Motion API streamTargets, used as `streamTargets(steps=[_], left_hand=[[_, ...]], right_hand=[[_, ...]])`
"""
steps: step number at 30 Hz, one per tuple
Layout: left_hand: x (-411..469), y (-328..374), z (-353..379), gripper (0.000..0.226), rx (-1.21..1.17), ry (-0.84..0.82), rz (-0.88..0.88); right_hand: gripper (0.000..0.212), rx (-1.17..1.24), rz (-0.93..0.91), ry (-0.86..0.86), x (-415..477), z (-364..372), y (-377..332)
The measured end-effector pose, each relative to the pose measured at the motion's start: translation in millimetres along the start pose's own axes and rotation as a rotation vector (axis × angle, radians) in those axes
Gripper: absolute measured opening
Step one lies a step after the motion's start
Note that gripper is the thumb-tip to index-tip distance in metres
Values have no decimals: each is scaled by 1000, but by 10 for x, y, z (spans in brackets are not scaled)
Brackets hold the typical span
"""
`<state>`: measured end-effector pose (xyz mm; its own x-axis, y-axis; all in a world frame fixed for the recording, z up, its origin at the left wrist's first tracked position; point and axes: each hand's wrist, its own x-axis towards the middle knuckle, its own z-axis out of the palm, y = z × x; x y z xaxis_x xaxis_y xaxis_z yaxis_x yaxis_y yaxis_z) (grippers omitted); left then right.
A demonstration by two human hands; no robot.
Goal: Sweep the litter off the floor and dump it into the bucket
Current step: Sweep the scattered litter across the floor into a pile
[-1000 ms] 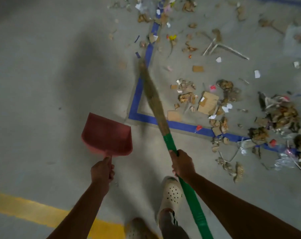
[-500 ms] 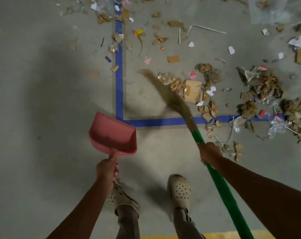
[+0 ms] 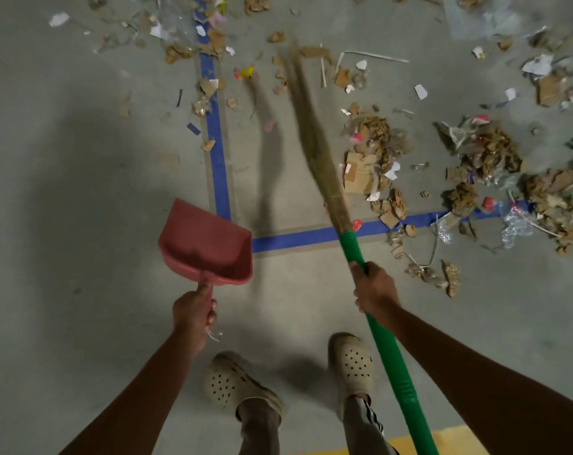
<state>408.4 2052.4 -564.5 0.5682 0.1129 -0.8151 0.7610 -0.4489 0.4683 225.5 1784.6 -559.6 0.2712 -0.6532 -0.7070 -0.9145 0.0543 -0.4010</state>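
Two tools in play, one per hand, in the single head view. Left hand [image 3: 193, 311] wrapped tight round the stem of the red dustpan [image 3: 208, 243], thumb laid along the top; pan carried clear of the floor [image 3: 65, 224], mouth tipped forward and away, nothing visible inside; probably kept off to the side so the sweep has room. Right hand [image 3: 375, 290] clenched round the green handle of the broom [image 3: 314, 142], high up near where the straw head begins, likely for short, controlled strokes. Straw head blurred, reaching out past the blue tape [image 3: 219, 165] corner into the scatter; tip contact with the ground not clear enough to call. Litter [image 3: 373, 159] spread across the upper and right part of the scene: torn cardboard, white paper scraps, crumpled plastic, thickest to the right of the straw head, thinner along the tape line to its left. No piece gathered beside the pan yet. Beige clogs [image 3: 352, 362] planted well short of the mess, just ahead of a yellow line [image 3: 456, 438]. Bucket nowhere in view. By the look of it, early going: gathering barely begun, scooping and dumping not yet started.
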Motion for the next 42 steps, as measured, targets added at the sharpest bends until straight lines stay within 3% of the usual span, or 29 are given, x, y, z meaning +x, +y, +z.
streamTargets(steps=[5,8,12,18,23,30,42], left_hand=[[-64,-72,-34,43,35,12,2],[-84,-89,-1,43,42,2,-2],[-97,-69,164,42,66,-13,5],[-164,35,574,48,101,-56,-3],[-326,141,930,52,131,-78,7],[-482,206,1114,50,96,-101,8],[-186,395,177,45,-9,-71,-19]], right_hand=[[37,-291,31,-215,-114,162,295],[37,-258,180,-261,-63,45,503],[34,-90,339,-182,124,-291,656],[40,73,401,14,491,-691,676],[47,18,309,182,456,-875,594],[57,-34,249,139,219,-814,506],[49,-139,81,64,-272,-155,-346]])
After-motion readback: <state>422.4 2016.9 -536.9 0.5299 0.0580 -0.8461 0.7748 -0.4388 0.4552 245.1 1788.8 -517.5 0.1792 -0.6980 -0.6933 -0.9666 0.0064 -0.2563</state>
